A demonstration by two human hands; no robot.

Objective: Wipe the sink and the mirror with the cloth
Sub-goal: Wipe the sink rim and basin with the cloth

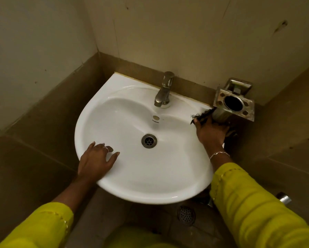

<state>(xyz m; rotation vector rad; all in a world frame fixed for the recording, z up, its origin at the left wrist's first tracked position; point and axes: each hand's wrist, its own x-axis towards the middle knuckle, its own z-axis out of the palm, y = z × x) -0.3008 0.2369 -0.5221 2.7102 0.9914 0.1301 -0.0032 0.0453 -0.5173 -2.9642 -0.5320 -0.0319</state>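
A white corner sink (132,179) fills the middle of the head view, with a metal drain (149,140) at its bottom and a steel tap (163,90) at the back. My left hand (96,161) rests on the sink's front left rim, fingers spread and relaxed. My right hand (211,130) presses a dark frayed cloth (202,115) against the sink's right rim, just under a metal holder. Most of the cloth is hidden beneath that hand. No mirror is in view.
A steel tumbler and toothbrush holder (234,104) juts from the wall right above my right hand. Beige tiled walls close in on the left, back and right. A floor drain (186,215) and a metal pipe end (284,198) lie below the sink.
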